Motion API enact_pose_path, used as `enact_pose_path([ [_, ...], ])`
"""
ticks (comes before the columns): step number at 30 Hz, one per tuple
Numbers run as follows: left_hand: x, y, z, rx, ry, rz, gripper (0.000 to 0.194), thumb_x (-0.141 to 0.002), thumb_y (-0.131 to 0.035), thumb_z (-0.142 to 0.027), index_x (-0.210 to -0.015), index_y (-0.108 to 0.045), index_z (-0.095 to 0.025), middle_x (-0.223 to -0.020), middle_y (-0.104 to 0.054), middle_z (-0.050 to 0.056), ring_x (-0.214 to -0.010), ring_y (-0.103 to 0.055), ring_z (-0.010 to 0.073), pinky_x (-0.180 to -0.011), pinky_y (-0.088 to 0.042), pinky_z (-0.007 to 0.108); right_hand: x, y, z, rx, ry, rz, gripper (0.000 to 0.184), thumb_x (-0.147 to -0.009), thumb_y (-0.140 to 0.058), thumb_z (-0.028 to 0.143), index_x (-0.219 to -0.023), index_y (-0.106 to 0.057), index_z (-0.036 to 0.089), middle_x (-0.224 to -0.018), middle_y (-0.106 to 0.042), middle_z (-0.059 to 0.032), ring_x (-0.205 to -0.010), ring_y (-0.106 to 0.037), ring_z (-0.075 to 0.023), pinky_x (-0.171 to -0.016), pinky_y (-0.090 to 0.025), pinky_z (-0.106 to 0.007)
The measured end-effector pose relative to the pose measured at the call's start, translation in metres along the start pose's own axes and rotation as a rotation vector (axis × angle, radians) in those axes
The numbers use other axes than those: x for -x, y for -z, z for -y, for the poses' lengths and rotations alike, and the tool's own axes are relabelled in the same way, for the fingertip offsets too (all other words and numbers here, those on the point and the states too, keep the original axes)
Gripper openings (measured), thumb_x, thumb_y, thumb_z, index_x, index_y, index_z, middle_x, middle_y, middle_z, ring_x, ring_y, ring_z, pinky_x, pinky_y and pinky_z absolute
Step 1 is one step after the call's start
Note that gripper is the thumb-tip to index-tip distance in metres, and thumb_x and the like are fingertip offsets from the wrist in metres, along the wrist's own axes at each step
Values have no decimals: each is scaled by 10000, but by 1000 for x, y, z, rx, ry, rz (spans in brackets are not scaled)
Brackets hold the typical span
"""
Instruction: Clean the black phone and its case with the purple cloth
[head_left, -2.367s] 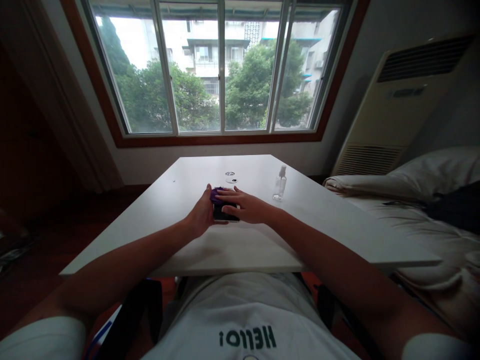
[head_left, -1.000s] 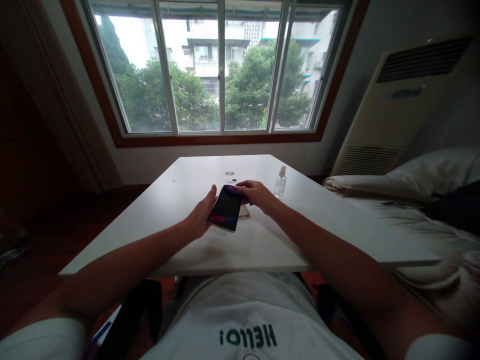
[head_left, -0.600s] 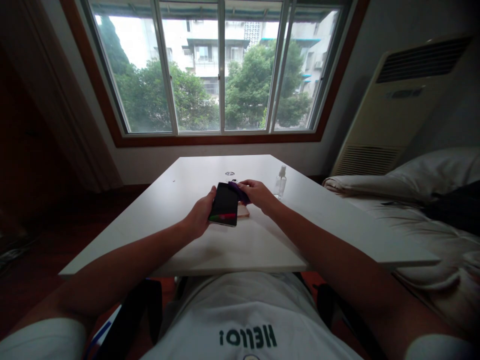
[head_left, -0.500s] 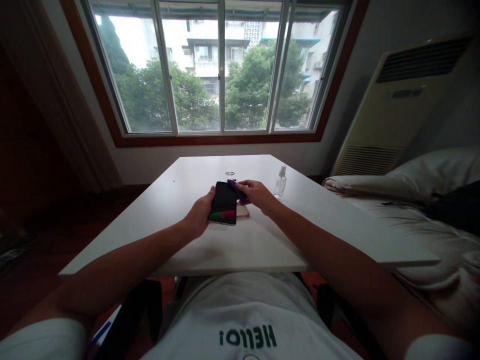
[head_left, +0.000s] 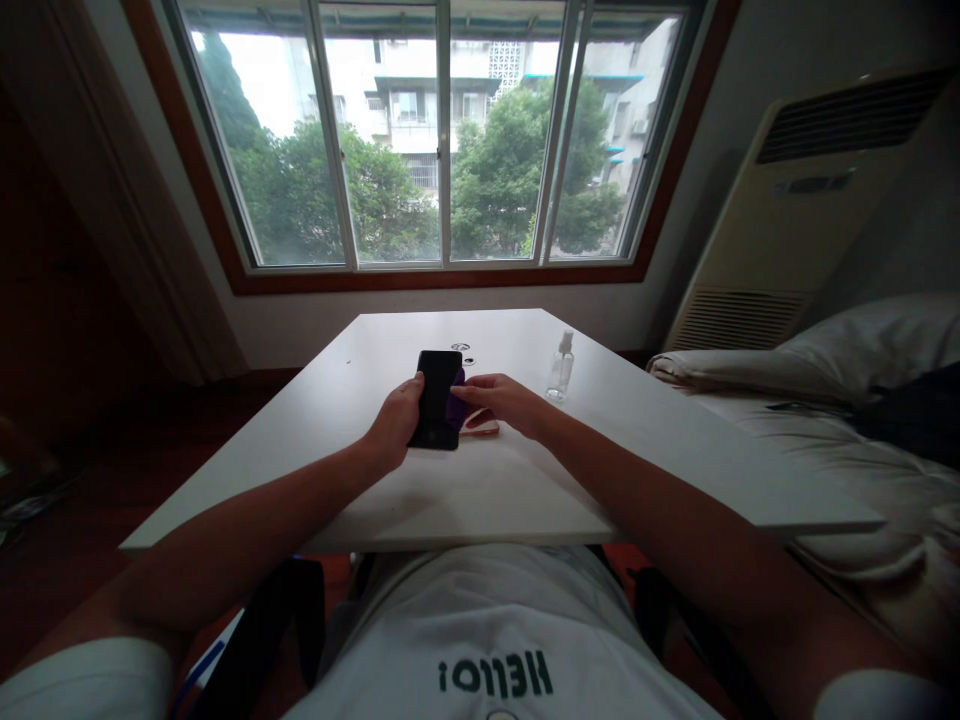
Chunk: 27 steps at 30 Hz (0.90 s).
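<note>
My left hand [head_left: 399, 418] grips a black smartphone [head_left: 437, 400] along its left edge, its dark screen facing me. At the phone's right edge, my right hand [head_left: 496, 400] pinches a purple cloth [head_left: 456, 400] and presses it against that side. Below my right fingers lies a pinkish phone case [head_left: 481, 430] on the table, partly covered by the hand and the phone. The fingers of my left hand behind the phone are hidden.
A clear spray bottle [head_left: 560, 368] stands on the white table [head_left: 480, 500] to the right. Small round dark-rimmed items [head_left: 460, 347] lie beyond the phone. A bed with bedding [head_left: 750, 390] is at the right, and a window [head_left: 442, 150] lies ahead.
The phone has shifted slightly left and up and turned more upright. The cloth has moved from its upper right corner down along the right edge, with my right hand following.
</note>
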<state>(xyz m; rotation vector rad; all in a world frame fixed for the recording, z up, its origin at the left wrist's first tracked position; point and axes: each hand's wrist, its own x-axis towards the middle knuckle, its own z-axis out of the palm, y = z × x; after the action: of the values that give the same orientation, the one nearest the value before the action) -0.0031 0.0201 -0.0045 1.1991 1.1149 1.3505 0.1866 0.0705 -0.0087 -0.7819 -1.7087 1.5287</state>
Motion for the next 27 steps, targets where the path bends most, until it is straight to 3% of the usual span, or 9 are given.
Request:
enact_pose_path([
  [6, 0, -1, -3, -105, -54, -4, 528, -941, -538, -607, -1108, -689, -130, -940, -739, 95, -772, -676, 216, -706, -528, 320, -3, -4, -9, -67, -62, 57, 446, -742, -846, 519, -903, -727, 120, -788, -751, -108, -639, -708, -179, -569, -600, -254],
  [13, -8, 3, 3, -206, -170, 17, 581, -942, -511, -663, -1130, -673, -137, -1056, -714, 98, -938, -654, 222, -810, -501, 313, -3, -8, -9, -191, -23, 41, 430, -732, -875, 395, -1013, -720, 110, -952, -763, -135, -824, -749, -227, -732, -643, -321],
  [17, -8, 3, 5, -271, -207, 3, 598, -932, -494, -699, -1117, -662, -156, -1012, -684, 80, -904, -629, 209, -779, -495, 302, -2, -11, -8, -264, 10, 48, 419, -704, -894, 328, -1005, -702, 111, -936, -753, -102, -801, -733, -194, -777, -632, -329],
  [22, -4, 3, 1, -295, -251, 19, 578, -904, -539, -707, -1129, -634, -183, -914, -639, 50, -816, -605, 192, -705, -506, 290, 0, -17, -5, -444, 93, 97, 438, -643, -917, 230, -1003, -689, 129, -998, -741, -73, -914, -715, -197, -911, -587, -355],
  [27, -3, 4, 0, -199, -244, 83, 623, -887, -600, -676, -1278, -552, -194, -1011, -636, 62, -817, -626, 190, -690, -548, 301, 2, -19, -2, -502, 139, 130, 427, -650, -900, 192, -1015, -685, 144, -982, -731, -55, -884, -694, -176, -863, -572, -308],
])
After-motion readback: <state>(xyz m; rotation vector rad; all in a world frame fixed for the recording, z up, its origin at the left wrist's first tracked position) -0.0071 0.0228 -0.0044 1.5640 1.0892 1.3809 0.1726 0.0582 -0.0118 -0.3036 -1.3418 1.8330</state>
